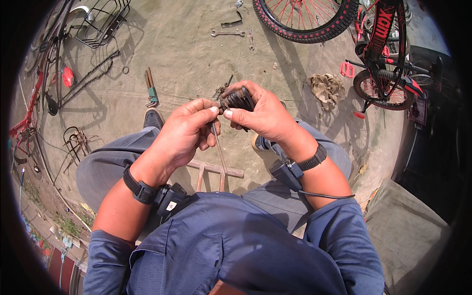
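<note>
In front of my body, my right hand (258, 110) is closed round a dark, rusty coil spring (238, 100) with black metal at its outer end. My left hand (188, 125) meets it from the left. Its thumb and forefinger are pinched together at the spring's inner end; the small part between them is too hidden to name. A thin metal rod (218, 145) comes out from under the curled fingers of my left hand and points down toward me. Just beyond the hands, several small dark metal parts (222, 90) lie on the ground.
Pliers-like wrench (151, 88) lies left of my hands. Farther off are an open-end wrench (227, 33), a chain (91, 78) and a wire basket (102, 22). A bicycle wheel (307, 37), a black-red bicycle (381, 44) and a crumpled rag (326, 91) are right. A wooden stool (209, 168) stands between my legs.
</note>
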Action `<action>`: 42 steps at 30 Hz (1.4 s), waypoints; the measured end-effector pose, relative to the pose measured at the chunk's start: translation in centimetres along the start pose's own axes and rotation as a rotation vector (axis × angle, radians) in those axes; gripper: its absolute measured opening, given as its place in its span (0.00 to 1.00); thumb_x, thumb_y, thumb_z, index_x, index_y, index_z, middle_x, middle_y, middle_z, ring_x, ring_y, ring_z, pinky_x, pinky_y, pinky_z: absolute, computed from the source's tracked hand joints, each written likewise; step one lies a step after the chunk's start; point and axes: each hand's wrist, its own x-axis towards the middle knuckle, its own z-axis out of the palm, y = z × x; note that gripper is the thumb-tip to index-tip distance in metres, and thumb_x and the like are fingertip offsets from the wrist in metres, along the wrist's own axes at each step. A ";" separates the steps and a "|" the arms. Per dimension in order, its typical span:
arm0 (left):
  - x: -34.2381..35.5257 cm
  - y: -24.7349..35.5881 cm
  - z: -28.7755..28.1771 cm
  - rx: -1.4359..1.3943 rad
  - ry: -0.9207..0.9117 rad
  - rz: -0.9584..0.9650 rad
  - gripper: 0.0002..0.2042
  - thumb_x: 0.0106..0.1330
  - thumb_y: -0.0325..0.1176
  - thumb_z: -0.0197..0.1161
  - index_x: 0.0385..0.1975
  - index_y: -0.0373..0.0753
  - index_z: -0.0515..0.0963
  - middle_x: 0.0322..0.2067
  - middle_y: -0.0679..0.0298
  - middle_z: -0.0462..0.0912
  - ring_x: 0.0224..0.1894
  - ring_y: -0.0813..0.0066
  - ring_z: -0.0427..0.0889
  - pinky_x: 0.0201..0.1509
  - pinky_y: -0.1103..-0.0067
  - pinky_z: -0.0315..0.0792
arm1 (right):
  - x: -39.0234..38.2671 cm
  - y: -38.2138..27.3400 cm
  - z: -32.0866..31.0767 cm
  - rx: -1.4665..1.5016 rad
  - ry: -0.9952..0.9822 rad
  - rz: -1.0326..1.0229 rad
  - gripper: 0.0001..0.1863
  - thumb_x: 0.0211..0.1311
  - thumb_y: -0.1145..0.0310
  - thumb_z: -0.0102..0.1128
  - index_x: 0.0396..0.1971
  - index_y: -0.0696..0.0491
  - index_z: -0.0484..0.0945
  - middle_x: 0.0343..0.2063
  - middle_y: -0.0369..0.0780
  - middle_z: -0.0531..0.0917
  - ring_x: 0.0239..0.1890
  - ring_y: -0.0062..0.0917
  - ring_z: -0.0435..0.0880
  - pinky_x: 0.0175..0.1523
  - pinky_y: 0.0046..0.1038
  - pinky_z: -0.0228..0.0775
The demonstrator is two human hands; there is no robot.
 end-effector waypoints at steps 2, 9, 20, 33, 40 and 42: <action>0.1 0.1 -0.2 -0.015 -0.010 -0.036 0.08 0.72 0.34 0.55 0.41 0.37 0.74 0.24 0.66 0.77 0.18 0.81 0.73 0.19 0.85 0.63 | 0.0 0.1 -0.2 -0.039 -0.009 -0.027 0.21 0.59 0.70 0.71 0.49 0.56 0.74 0.36 0.34 0.80 0.34 0.15 0.78 0.37 0.19 0.73; 0.0 0.2 -0.5 -0.033 -0.094 -0.022 0.07 0.72 0.34 0.55 0.40 0.37 0.74 0.24 0.64 0.79 0.20 0.78 0.76 0.20 0.84 0.67 | -0.2 -0.5 -0.6 -0.111 -0.024 -0.084 0.20 0.58 0.71 0.72 0.49 0.56 0.75 0.37 0.33 0.79 0.38 0.14 0.77 0.40 0.19 0.72; 0.0 0.4 -0.6 0.010 -0.091 0.022 0.08 0.70 0.34 0.53 0.40 0.36 0.73 0.28 0.62 0.80 0.26 0.73 0.81 0.29 0.80 0.74 | -0.4 -0.6 -0.5 -0.039 0.011 -0.099 0.19 0.58 0.74 0.70 0.48 0.56 0.75 0.38 0.34 0.79 0.39 0.14 0.77 0.42 0.18 0.73; 0.0 0.3 -0.1 0.006 -0.038 0.092 0.07 0.68 0.32 0.53 0.38 0.35 0.72 0.24 0.62 0.77 0.25 0.71 0.80 0.32 0.76 0.73 | -0.5 -0.7 -0.6 -0.075 0.028 -0.153 0.19 0.57 0.73 0.71 0.48 0.55 0.75 0.39 0.34 0.79 0.40 0.14 0.77 0.42 0.19 0.73; -0.2 0.4 0.0 -0.032 -0.026 0.094 0.06 0.68 0.32 0.51 0.36 0.35 0.70 0.25 0.61 0.75 0.26 0.68 0.79 0.32 0.74 0.73 | -0.3 -0.7 -0.5 0.010 0.120 -0.148 0.19 0.57 0.74 0.70 0.47 0.54 0.75 0.33 0.33 0.80 0.32 0.14 0.80 0.35 0.19 0.75; -0.1 0.3 -0.2 -0.005 -0.029 0.106 0.06 0.68 0.32 0.51 0.36 0.36 0.70 0.24 0.62 0.75 0.26 0.68 0.78 0.32 0.74 0.73 | -0.3 -0.8 -0.6 -0.004 0.119 -0.163 0.18 0.57 0.74 0.69 0.47 0.53 0.75 0.31 0.33 0.81 0.30 0.15 0.80 0.34 0.19 0.75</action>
